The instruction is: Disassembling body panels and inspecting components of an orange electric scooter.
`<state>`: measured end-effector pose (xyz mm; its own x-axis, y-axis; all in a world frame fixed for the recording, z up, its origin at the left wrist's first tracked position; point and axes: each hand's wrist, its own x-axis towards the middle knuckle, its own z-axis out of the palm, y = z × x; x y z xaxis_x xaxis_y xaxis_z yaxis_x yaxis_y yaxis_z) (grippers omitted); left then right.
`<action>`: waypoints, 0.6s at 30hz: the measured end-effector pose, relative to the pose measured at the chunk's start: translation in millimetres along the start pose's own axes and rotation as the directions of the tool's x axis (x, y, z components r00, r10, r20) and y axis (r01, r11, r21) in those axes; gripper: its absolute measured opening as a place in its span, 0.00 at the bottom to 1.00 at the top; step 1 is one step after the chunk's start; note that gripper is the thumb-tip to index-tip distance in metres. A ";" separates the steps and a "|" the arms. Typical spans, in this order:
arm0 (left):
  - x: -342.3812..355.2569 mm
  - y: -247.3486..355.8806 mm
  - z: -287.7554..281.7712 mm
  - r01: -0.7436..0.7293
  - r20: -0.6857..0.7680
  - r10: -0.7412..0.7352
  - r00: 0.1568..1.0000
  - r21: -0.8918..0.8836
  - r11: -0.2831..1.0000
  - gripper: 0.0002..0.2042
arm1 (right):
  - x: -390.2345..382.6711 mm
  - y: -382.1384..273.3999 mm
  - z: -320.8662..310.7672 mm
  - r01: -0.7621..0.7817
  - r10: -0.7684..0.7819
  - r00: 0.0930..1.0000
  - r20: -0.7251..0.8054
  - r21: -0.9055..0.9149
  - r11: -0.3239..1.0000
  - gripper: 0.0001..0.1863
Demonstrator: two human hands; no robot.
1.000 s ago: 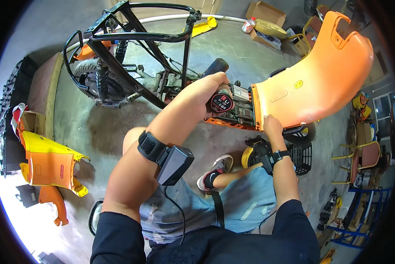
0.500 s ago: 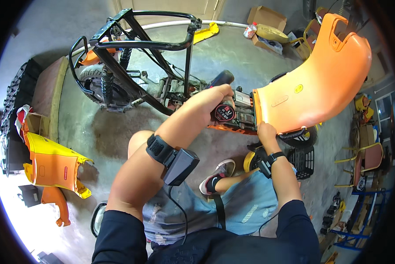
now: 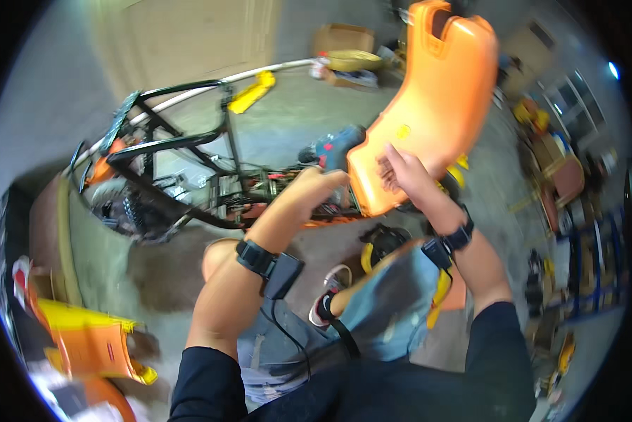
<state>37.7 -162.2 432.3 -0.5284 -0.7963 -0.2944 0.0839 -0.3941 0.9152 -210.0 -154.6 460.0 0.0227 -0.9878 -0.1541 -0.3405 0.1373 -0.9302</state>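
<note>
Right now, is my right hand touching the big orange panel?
Cannot tell: in the head view, your right hand overlaps the orange panel, but blur hides any contact or gap.

I observe a curved orange panel [image 3: 439, 95], notched at its top, rising ahead of me, and a blurred, dark teal power drill [image 3: 335, 144] beside its lower-left edge.

Orange panel [image 3: 432, 105], upper right of centre: smooth, glossy plastic. Frame [image 3: 168, 144], upper left: black metal tube, glossy. Box [image 3: 344, 36], top centre: matt cardboard. Floor [image 3: 298, 105]: smooth, dull sheen. Yellow-and-orange panel [image 3: 91, 344], lower left: shiny plastic. Jeans [image 3: 393, 295], lower centre: faded denim, matt.
</note>
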 end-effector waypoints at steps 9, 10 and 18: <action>-5.6 -4.3 37.9 -0.275 0.336 0.245 0.909 0.044 0.960 0.32 | -49.1 -37.2 54.0 -0.052 -0.018 0.994 0.104 0.630 0.775 0.30; -8.8 -6.1 38.6 -0.330 0.423 0.270 0.865 0.073 0.941 0.34 | -48.9 -33.8 58.8 -0.052 0.067 0.998 0.003 0.676 0.735 0.30; -11.9 -22.7 43.2 -0.496 0.328 0.374 0.868 0.632 0.595 0.24 | -51.0 38.5 38.6 -0.143 0.146 0.987 0.071 0.802 0.580 0.17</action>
<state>5.7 -123.9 427.0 -0.7043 -0.6875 0.1769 -0.2223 0.4503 0.8647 -188.0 -96.1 419.2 0.0398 -0.9495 -0.3112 0.5531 0.2803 -0.7845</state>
